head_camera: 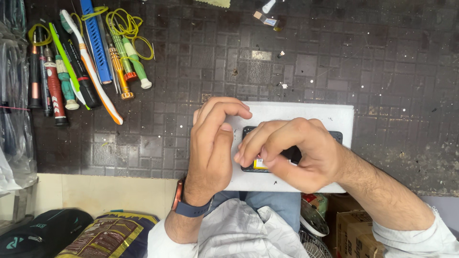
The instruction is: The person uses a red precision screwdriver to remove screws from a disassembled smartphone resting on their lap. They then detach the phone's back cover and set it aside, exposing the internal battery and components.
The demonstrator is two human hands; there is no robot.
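Note:
A white rectangular block [311, 114] lies at the near edge of the dark mat [296, 57]. On it rests a black phone [334, 136], mostly covered by my hands. My left hand [213, 143], with a dark blue watch on the wrist, curls over the block's left end and the phone's left edge. My right hand [291, 150] is bent over the phone's middle, its fingertips pinching at a small yellow and red piece [259, 164] on the phone's near edge.
A row of screwdrivers [119, 59], a toothbrush [93, 67], a blue flat tool [95, 38] and yellow rubber bands [129, 24] lies at the far left. Small bottles [267, 19] sit at the far edge. Plastic bags [12, 95] hang at the left. Cardboard boxes [351, 229] stand below right.

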